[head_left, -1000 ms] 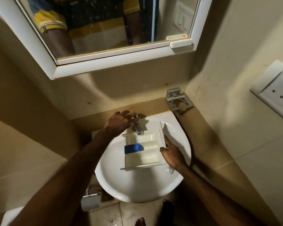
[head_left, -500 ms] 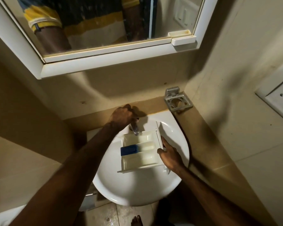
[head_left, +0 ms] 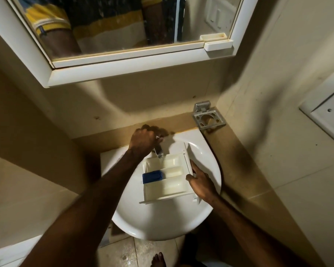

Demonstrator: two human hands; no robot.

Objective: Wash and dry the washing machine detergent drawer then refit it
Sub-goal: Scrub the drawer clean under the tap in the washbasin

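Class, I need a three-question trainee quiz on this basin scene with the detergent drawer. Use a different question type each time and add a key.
1. True or false: the detergent drawer lies in the basin.
2. Which hand grips the tap? A) left hand B) right hand
3. Fill in: the insert in the drawer's middle compartment is coloured ____.

Key: 1 true; 2 A; 3 blue.

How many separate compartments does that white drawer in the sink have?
3 show in the detergent drawer: one at the far end under the tap, a middle one holding the blue insert, and one nearest the person. The right hand may hide more.
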